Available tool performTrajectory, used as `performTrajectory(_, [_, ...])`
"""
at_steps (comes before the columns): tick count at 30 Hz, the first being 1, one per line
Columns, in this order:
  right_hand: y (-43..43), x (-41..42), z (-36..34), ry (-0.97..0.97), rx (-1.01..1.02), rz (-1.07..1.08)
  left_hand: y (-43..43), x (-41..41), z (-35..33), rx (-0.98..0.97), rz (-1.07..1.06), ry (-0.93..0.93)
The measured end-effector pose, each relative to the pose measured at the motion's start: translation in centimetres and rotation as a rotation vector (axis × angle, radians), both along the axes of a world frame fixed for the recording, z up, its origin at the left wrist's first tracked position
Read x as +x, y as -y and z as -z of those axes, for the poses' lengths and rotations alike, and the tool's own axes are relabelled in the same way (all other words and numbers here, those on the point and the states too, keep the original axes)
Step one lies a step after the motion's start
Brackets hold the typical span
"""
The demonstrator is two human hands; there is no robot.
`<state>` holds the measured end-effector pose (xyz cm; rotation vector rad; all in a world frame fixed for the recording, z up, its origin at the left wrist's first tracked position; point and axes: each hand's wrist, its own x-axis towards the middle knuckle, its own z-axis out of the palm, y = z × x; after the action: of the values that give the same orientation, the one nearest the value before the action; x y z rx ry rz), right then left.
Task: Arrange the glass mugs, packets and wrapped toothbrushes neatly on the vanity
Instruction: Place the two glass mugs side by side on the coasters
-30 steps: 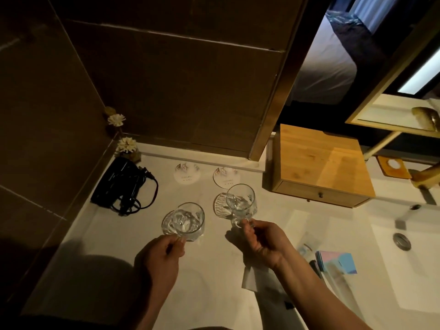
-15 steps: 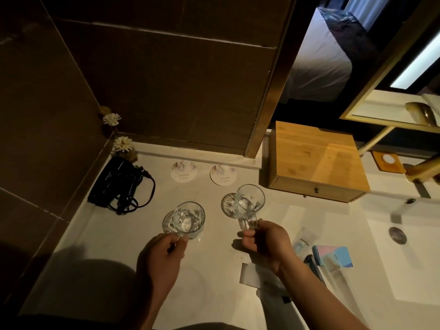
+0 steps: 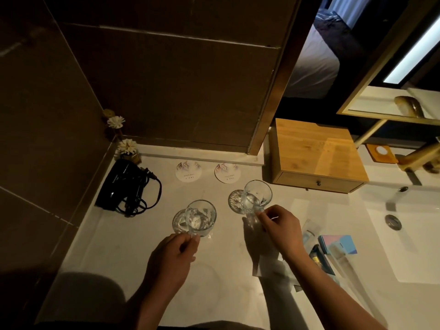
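Glass caught the dim light where you held two mugs just above the white vanity top (image 3: pixel 114 246). Your left hand (image 3: pixel 170 260) pinched the handle of the left glass mug (image 3: pixel 200 217); your right hand (image 3: pixel 282 231) pinched the handle of the right glass mug (image 3: pixel 257 196). Both handles pointed near, toward you. The two round paper coasters (image 3: pixel 188 171) (image 3: pixel 227 173) lay farther off, by the wall, each almost straight beyond its mug, so each hand was nearest its own coaster. Their printed writing was too small to read. The packets and wrapped toothbrushes (image 3: pixel 333 253) lay to the right, near your right forearm.
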<state>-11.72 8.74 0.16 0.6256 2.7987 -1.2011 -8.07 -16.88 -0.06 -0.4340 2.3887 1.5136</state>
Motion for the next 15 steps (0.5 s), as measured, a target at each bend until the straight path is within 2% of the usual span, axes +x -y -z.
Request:
performTrajectory(4, [0.1,-0.4,-0.1,-0.008,0.048,0.012,0.4,-0.6,0.6,0.067,0.019,0.027])
performTrajectory(10, [-0.1,-1.5,-1.2,-0.016,0.003,-0.023,0.2,-2.9,-0.4,0.375,-0.269,0.049])
performTrajectory(15, [1.1,-3.9,-2.8,-0.039,-0.073,-0.025,0.4,-6.7,-2.2,0.522,-0.365,-0.035])
